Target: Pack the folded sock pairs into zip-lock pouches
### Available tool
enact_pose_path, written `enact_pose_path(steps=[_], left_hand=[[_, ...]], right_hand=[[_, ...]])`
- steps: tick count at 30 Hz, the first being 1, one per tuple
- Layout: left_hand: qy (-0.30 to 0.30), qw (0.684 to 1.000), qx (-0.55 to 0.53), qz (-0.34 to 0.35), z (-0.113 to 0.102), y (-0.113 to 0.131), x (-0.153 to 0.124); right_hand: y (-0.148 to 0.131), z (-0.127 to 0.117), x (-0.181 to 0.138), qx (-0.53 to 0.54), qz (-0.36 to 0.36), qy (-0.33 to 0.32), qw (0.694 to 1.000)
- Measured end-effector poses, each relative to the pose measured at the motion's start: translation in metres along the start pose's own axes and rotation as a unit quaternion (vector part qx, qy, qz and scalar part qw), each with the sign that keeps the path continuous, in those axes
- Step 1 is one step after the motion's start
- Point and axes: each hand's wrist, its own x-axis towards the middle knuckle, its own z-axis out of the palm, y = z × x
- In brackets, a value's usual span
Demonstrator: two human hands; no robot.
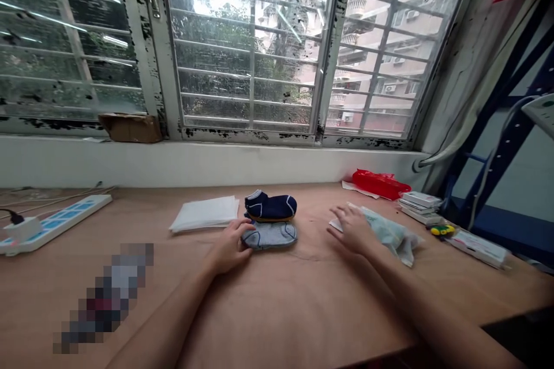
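The left hand point(232, 247) touches the left end of a grey fabric ankle sock point(276, 235) beside a navy-blue ankle sock point(272, 207) on the brown wooden table point(277, 305); whether it pinches, I cannot tell. The right hand point(352, 229), fingers loosely spread, is at a pale translucent plastic packet point(392, 229).

Head view: close above table point(277, 305), looking forward-down, facing windows point(246, 69).

Person's L hand point(229, 247) touches grey socks point(272, 236); navy socks point(272, 207) at their 12 o'clock, white stack point(204, 213) at 10. R hand point(354, 230), fingers apart, at 3 by plastic bag point(387, 229); red bag point(381, 184) approx. 2, pwr strip point(71, 221) 9.
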Motion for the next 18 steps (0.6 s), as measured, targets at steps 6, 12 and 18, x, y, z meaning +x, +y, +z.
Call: enact_pose_path(steps=[6,12,18], left_hand=[[-0.018,0.995,-0.029,-0.088,0.003,0.000,-0.003],[0.002,0.990,-0.085,-0.112,0.010,-0.003,-0.003],[0.034,0.980,-0.139,-0.135,0.014,0.004,-0.002]], right_hand=[[-0.100,-0.030,0.028,0.175,-0.148,-0.083,0.970],[-0.138,-0.007,0.021,0.235,-0.203,-0.024,0.950],[-0.140,0.012,0.012,0.273,-0.197,-0.036,0.941]])
